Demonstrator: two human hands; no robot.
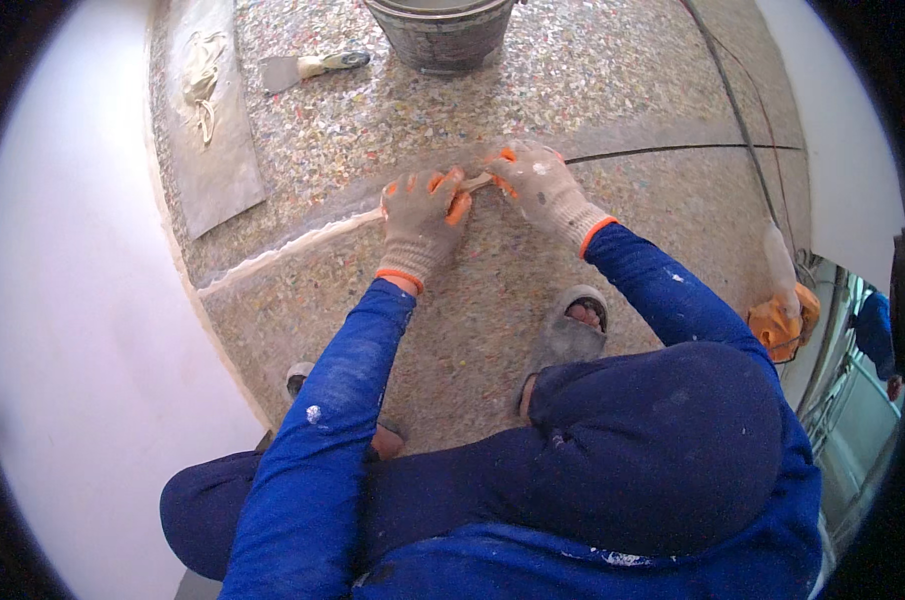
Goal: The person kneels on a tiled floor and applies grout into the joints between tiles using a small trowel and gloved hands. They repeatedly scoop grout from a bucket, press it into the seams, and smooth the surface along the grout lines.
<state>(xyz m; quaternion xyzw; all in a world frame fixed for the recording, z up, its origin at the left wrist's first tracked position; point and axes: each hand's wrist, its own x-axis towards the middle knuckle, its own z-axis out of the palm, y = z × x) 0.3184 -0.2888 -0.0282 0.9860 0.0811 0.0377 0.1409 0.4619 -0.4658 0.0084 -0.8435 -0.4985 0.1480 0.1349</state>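
My left hand [423, 222], in a knitted glove with orange fingertips, is closed with curled fingers on a soft beige strip [479, 183] at a floor joint. In a matching glove, my right hand [545, 190] is closed on the strip's other end just to the right. Only a short length of strip shows between the hands. Left of my left hand, an uneven pale beige line of filler [298, 243] lies along the joint. Beyond my right hand, the joint runs on as a narrow dark gap [683, 149].
A dark bucket [443, 38] stands ahead on the speckled floor boards. Farther left lie a putty knife [308, 68] and a grey board [218, 170] bearing a beige lump [204, 75]. A dark cable [738, 110] crosses at right, near an orange bag [778, 325]. White walls flank both sides.
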